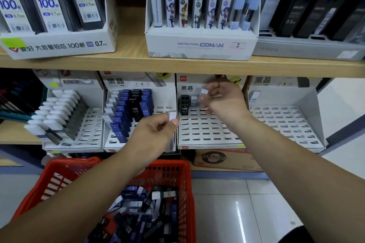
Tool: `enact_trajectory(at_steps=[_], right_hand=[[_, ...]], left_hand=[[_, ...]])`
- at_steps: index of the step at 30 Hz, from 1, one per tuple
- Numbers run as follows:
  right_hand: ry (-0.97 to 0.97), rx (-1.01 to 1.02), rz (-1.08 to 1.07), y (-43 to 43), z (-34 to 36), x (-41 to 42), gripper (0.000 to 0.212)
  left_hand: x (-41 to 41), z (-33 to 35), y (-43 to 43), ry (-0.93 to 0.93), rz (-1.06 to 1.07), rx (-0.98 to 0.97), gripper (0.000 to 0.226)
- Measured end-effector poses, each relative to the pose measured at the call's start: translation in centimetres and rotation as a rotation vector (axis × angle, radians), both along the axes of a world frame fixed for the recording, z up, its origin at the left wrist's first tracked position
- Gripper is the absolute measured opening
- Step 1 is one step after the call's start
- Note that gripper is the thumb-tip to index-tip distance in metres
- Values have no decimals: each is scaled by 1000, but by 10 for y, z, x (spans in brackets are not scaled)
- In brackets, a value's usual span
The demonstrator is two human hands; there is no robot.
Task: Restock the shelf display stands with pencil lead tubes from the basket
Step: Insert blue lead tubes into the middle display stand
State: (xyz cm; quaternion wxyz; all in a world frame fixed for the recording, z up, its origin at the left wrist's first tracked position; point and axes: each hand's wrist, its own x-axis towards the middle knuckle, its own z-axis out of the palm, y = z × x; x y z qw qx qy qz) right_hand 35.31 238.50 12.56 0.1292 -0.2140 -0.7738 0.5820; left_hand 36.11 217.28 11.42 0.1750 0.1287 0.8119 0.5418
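Observation:
A red basket [186, 183] at the bottom holds several loose pencil lead tubes [142, 211]. My left hand [152, 136] pinches a white-capped lead tube [172, 117] above the basket, in front of the lower shelf stands. My right hand [223, 102] holds another white-capped tube [203, 92] over the back rows of the third white display stand [207, 130]. That stand has a few black and white tubes [187, 103] in its back left corner. The second stand [112, 144] is partly filled with blue and black tubes.
The leftmost lower stand [87, 122] carries white-capped tubes; the rightmost stand [284, 122] has one tube. The upper shelf [177, 65] holds boxes of lead packs. A cardboard box [223, 160] lies under the stands. Tiled floor lies to the right.

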Motion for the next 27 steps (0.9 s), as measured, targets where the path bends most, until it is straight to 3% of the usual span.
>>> enact_trajectory(at_steps=[3, 6, 11, 16, 18, 20, 23, 25, 27], right_hand=[[32, 92, -42, 1, -10, -11, 28], [27, 173, -3, -3, -17, -12, 36], [46, 282, 56, -5, -25, -13, 47], [72, 523, 155, -1, -29, -10, 52], [109, 627, 181, -2, -29, -10, 47], [109, 725, 192, -5, -25, -12, 27], [-104, 776, 213, -6, -10, -10, 9], [-237, 812, 257, -4, -4, -1, 28], [-175, 631, 263, 1, 0, 9, 39]], left_hand=[[-2, -1, 1, 5, 88, 80, 12], [-4, 1, 0, -20, 148, 176, 26], [-6, 3, -1, -34, 178, 240, 25], [-9, 3, -2, -39, 187, 281, 25], [-9, 3, -2, -47, 201, 300, 29], [-10, 4, -2, -56, 204, 306, 30], [-10, 10, -1, -56, 197, 309, 30], [-9, 13, 1, -40, 186, 290, 29], [-6, 16, 3, -15, 174, 261, 27]])
